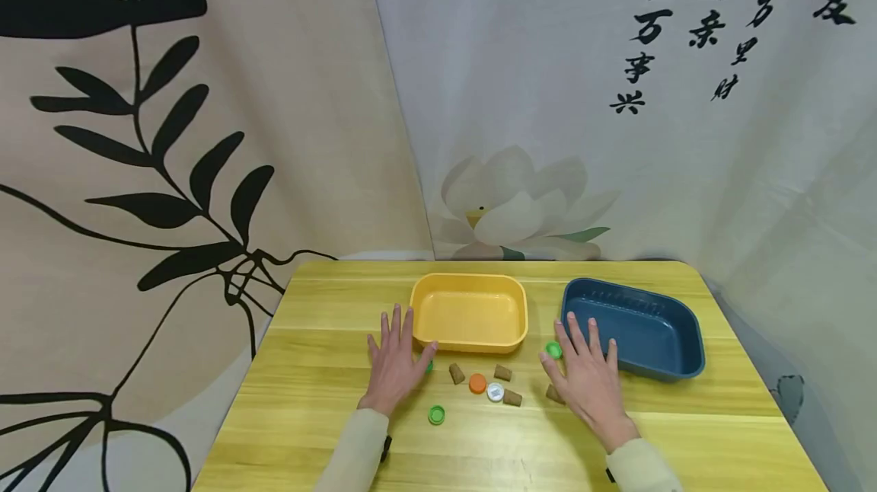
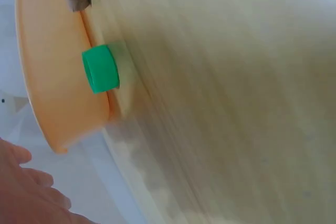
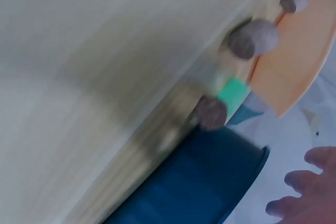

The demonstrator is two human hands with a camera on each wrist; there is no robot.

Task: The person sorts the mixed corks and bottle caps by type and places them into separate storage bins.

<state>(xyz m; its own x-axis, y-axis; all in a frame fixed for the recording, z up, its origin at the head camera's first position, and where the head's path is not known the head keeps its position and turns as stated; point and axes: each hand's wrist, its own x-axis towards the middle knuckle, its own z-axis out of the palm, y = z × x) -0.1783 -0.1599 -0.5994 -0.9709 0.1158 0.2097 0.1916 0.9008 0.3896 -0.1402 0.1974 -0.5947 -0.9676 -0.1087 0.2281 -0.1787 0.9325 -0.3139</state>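
My left hand (image 1: 393, 370), fingers straight and spread, is over the table by the left front corner of the yellow tray (image 1: 469, 346). A green bottle cap (image 2: 102, 69) is partly hidden by its thumb in the head view. My right hand (image 1: 588, 385) is spread in front of the blue tray (image 1: 664, 367), near another green cap (image 1: 553, 350) and a half-covered cork (image 1: 553, 394). Between the hands lie an orange cap (image 1: 477, 383), a white cap (image 1: 495, 392) and corks (image 1: 457, 374). A third green cap (image 1: 436, 415) sits closer to me. Neither hand holds anything.
Both trays stand toward the back of the wooden table (image 1: 308, 400). Behind it hangs a curtain (image 1: 308, 134) printed with leaves, a flower and writing. The table's back edge runs just behind the trays.
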